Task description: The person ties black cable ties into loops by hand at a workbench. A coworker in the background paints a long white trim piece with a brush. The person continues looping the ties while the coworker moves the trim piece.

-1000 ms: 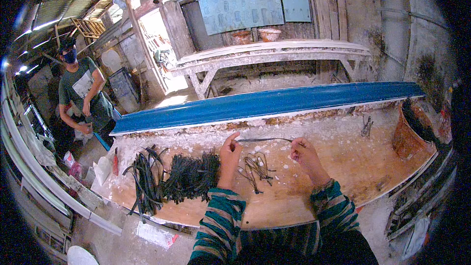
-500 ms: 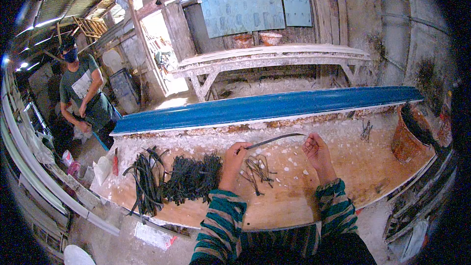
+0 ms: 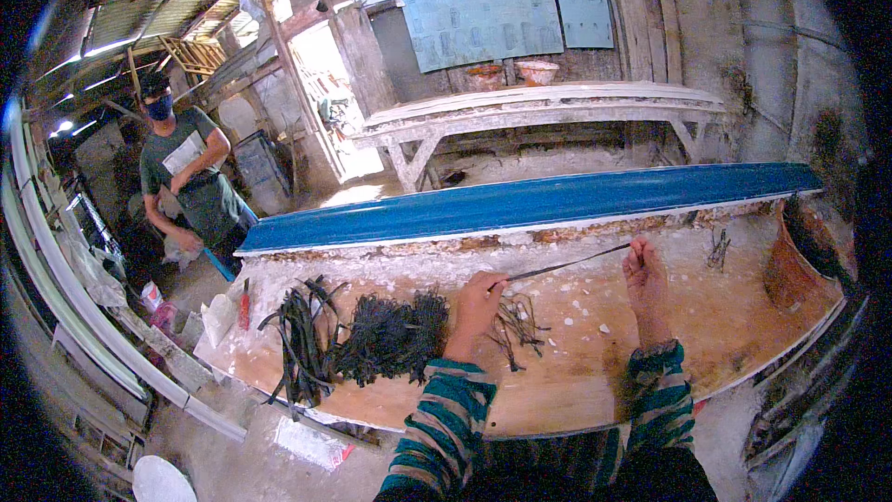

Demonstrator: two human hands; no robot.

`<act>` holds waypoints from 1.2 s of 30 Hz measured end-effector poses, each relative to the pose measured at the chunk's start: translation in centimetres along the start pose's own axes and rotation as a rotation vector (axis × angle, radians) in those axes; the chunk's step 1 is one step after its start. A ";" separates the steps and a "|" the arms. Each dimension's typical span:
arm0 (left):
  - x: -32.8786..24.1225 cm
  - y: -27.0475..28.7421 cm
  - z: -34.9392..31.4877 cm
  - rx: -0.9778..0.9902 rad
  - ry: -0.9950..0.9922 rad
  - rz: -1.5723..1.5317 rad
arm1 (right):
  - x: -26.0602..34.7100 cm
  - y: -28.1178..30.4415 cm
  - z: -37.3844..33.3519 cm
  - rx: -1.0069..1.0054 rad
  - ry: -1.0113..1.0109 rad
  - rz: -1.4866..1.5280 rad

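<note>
A thin black strip [image 3: 567, 266] is stretched nearly straight above the work table [image 3: 576, 363]. My left hand [image 3: 476, 314] is closed on its left end, and my right hand [image 3: 647, 279] pinches the other end, a little higher and farther right. Just right of my left hand lie thin dark strips [image 3: 520, 323], loosely scattered. To the left sits a dense heap of short black strips [image 3: 390, 336]. Beyond that heap, longer and wider black strips [image 3: 302, 339] hang partly over the table's front edge.
Behind the table runs a long blue trough-like piece [image 3: 539, 211]. An orange-brown bucket [image 3: 795, 271] with dark contents stands at right, near a few thin strips [image 3: 718, 249]. A red-handled tool [image 3: 244, 307] lies left. A masked person [image 3: 190, 177] stands at far left, near a white-crusted bench [image 3: 548, 112].
The strip was arched and now runs almost straight. My hands are slightly farther apart, the right one raised. The whole view has shifted, so things appear farther right.
</note>
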State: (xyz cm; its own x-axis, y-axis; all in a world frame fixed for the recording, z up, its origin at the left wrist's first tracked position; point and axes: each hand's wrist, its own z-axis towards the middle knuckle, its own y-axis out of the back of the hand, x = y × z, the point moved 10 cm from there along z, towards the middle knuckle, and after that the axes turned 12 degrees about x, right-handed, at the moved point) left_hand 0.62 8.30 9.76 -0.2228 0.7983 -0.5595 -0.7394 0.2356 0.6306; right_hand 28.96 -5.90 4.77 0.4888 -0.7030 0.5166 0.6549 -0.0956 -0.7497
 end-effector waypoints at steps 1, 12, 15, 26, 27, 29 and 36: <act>0.1 -0.1 0.1 -0.011 -0.043 -0.097 | 0.2 0.1 0.1 0.002 0.006 -0.032; 1.1 -0.8 -0.3 -0.001 0.027 0.271 | 1.4 -1.1 -0.4 -0.054 0.005 -0.183; 1.0 -0.2 -0.6 -0.055 0.061 0.422 | 0.7 -2.0 -0.7 -0.037 0.040 -0.132; 3.6 -4.1 -1.1 -0.122 0.327 -0.664 | -7.8 -6.2 -4.5 0.278 -0.373 -0.511; 3.1 -4.8 -1.4 -0.069 0.364 -0.724 | -8.0 -6.6 -4.6 0.311 -0.379 -0.573; 1.8 -5.6 -1.6 0.023 0.402 -0.735 | -8.3 -7.6 -4.9 0.360 -0.398 -0.632; 0.3 -7.8 -1.9 0.126 0.422 -0.804 | -8.6 -7.6 -5.1 0.318 -0.513 -0.585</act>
State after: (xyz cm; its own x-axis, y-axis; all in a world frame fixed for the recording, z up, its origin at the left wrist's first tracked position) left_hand 5.10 5.65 3.61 0.0974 0.1049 -0.9897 -0.7031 0.7111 0.0062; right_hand 16.86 -2.72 3.87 0.1708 -0.1864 0.9675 0.9780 -0.0876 -0.1896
